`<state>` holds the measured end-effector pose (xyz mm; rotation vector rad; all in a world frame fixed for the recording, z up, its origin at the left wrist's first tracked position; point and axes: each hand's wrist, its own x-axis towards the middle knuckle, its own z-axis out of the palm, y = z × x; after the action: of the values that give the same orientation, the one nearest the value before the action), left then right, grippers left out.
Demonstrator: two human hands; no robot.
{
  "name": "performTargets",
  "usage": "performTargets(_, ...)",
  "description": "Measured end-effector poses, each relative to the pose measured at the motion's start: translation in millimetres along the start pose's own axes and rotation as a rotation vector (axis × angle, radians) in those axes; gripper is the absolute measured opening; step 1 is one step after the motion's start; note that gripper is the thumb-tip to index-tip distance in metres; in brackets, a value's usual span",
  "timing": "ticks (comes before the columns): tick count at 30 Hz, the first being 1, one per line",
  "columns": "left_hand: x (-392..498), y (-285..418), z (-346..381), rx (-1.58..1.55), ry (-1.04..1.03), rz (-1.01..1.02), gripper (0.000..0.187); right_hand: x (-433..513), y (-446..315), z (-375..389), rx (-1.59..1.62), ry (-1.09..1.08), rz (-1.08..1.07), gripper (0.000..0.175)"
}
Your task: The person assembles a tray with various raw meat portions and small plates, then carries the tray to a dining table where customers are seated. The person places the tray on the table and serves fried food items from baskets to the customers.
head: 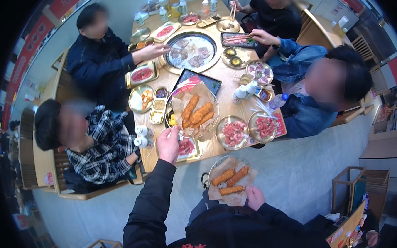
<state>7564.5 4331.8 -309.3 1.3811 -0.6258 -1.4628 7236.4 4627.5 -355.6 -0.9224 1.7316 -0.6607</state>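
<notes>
My left hand (168, 144) grips the near edge of a paper-lined wire basket (214, 125) over the dining table (218, 82). Several breaded, fried sticks (201, 113) lie in it. Partly covered by this basket are a black square plate (213, 84) and a tray of raw meat (186, 147). In front of my body, off the table's near edge, my right hand (255, 197) is closed at the right edge of a second paper-lined wire basket (215, 164). Three fried sticks (233, 175) rest in that one. Paper hides part of each rim.
Around a round grill (191, 52) with meat on it sit several people. One person's hand (150, 54) reaches over its edge; another's hand (261, 37) holds chopsticks. Raw meat plates (232, 133), white bottles (240, 93) and a sauce tray (159, 104) crowd the table. A wooden chair (361, 192) stands right.
</notes>
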Motion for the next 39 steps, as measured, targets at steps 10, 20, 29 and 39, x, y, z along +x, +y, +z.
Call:
performTargets(10, 88, 13, 56, 0.162, -0.181, -0.046, 0.026, -11, 1, -11, 0.005, 0.019, -0.039, 0.032)
performTargets(20, 168, 35, 104, 0.213, -0.176, -0.082, 0.028, -11, 21, -12, 0.162, 0.036, 0.094, 0.032)
performTargets(29, 266, 20, 128, 0.385, -0.103, -0.094, 0.036, -9, 16, -26, 0.139, 0.051, 0.105, 0.032)
performTargets(39, 306, 16, 170, 0.543, -0.029, -0.074, 0.033, -5, 1, -39, 0.062, 0.172, -0.005, 0.031)
